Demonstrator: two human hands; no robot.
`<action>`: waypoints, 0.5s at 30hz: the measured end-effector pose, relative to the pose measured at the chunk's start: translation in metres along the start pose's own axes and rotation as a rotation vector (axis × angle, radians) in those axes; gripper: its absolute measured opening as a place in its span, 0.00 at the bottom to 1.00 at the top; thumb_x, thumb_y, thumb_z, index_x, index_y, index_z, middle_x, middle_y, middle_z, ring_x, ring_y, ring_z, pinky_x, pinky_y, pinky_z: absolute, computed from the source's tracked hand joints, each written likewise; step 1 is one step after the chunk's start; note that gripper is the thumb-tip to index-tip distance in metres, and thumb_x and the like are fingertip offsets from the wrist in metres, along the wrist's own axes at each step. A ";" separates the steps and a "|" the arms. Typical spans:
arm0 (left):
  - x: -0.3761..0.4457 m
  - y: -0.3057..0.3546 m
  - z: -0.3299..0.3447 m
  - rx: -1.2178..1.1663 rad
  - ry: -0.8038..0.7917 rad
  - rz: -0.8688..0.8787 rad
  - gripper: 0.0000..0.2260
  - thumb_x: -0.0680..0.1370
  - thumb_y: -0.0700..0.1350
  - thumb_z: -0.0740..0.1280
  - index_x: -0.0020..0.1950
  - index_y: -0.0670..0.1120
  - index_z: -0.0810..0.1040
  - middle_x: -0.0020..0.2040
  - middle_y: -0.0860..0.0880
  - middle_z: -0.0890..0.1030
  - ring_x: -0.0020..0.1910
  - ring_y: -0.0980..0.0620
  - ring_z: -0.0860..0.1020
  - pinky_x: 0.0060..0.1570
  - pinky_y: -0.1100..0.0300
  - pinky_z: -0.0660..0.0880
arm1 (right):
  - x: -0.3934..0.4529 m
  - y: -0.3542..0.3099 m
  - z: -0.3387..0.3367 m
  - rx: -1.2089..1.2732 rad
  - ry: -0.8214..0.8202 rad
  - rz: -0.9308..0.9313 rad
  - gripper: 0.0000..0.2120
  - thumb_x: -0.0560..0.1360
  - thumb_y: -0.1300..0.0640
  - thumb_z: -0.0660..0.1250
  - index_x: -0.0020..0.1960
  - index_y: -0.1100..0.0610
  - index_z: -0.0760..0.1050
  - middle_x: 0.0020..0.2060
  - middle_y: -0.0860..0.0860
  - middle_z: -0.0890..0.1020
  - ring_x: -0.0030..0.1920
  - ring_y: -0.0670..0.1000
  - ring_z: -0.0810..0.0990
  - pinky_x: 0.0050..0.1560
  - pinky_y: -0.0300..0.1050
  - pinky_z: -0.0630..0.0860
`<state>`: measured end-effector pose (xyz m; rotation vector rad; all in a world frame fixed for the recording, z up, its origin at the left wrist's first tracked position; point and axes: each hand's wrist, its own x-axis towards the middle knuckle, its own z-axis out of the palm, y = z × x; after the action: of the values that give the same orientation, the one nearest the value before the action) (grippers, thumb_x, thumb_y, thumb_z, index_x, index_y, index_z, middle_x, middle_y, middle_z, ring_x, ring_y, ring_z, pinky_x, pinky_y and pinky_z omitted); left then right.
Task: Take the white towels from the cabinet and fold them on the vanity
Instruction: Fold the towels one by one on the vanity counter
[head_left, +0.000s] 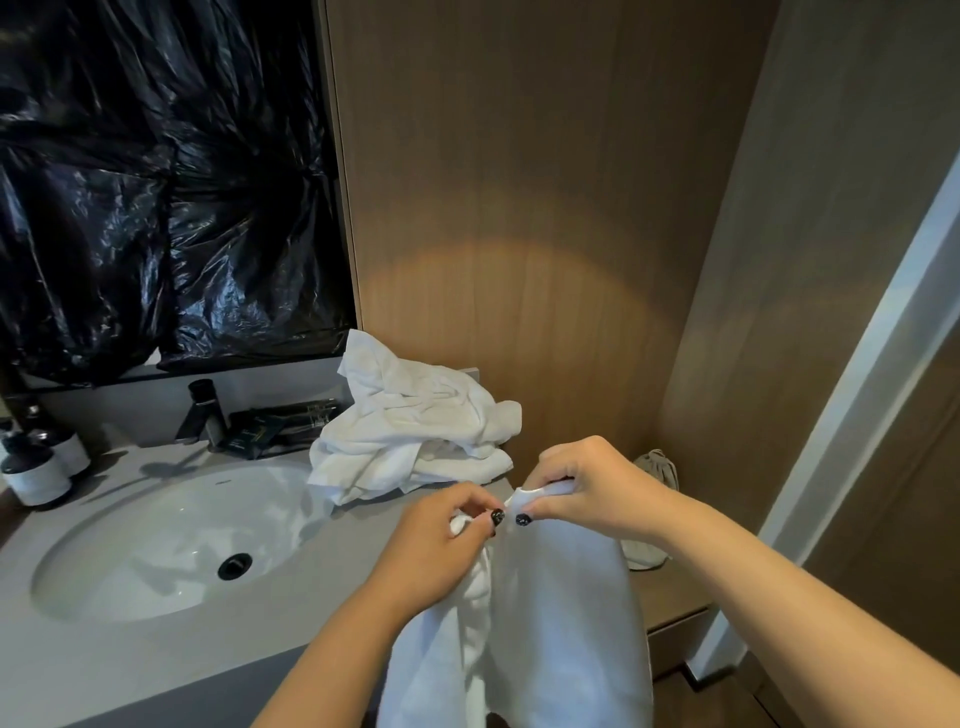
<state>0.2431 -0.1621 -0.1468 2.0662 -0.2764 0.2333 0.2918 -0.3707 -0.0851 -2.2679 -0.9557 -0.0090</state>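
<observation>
While its upper edge is pinched by both hands, a plain white terry towel (550, 613) is held up in front of the grey vanity counter (322, 561), hanging in long soft folds down past the lower edge of the view. The left hand (441, 540) is curled round a bunched corner of the cloth, thumb and fingers closed on it, and the right hand (592, 488) is closed on the neighbouring corner, with a small white tuft pinched between thumb and forefinger. The two hands are held close together, the dark-painted thumbnails almost touching. The hanging towel is seen as two vertical lobes with a shadowed crease between them; its lower end is out of view.

Just behind the hands, a crumpled heap of more white towels (415, 436) is piled on the right end of the counter, against the brown wood-grain panel wall (519, 208). To the left of the heap, an oval white basin (171, 540) with a dark round drain (235, 565) is set into the counter. Behind it a dark metal tap (202, 410) is mounted, with flat dark sachets (270, 423) laid beside it. Dark pump bottles with white labels (36, 467) are stood at the far left. Above, the mirror area is covered by crinkled black plastic sheeting (156, 182).
</observation>
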 end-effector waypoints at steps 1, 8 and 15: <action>0.001 0.001 0.001 -0.007 0.005 -0.024 0.13 0.77 0.43 0.68 0.53 0.61 0.80 0.43 0.60 0.82 0.46 0.61 0.80 0.49 0.64 0.74 | -0.001 0.000 -0.001 0.009 0.010 0.010 0.07 0.70 0.52 0.77 0.46 0.53 0.86 0.34 0.35 0.79 0.39 0.41 0.78 0.38 0.34 0.72; -0.005 0.005 0.012 -0.068 -0.266 -0.016 0.26 0.79 0.41 0.63 0.69 0.70 0.68 0.41 0.56 0.82 0.48 0.58 0.81 0.52 0.68 0.75 | -0.011 -0.001 -0.003 0.106 -0.084 0.029 0.03 0.72 0.56 0.76 0.45 0.54 0.86 0.34 0.32 0.80 0.40 0.38 0.79 0.40 0.29 0.70; -0.005 0.011 0.022 -0.005 -0.160 -0.080 0.07 0.75 0.44 0.67 0.43 0.57 0.77 0.37 0.53 0.83 0.37 0.57 0.78 0.40 0.61 0.73 | -0.026 0.009 -0.009 0.109 -0.046 0.121 0.04 0.72 0.53 0.75 0.45 0.52 0.85 0.39 0.44 0.84 0.41 0.46 0.80 0.41 0.45 0.76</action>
<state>0.2361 -0.1861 -0.1503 2.0895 -0.2903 0.0179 0.2807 -0.3968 -0.0892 -2.2297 -0.8202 0.1448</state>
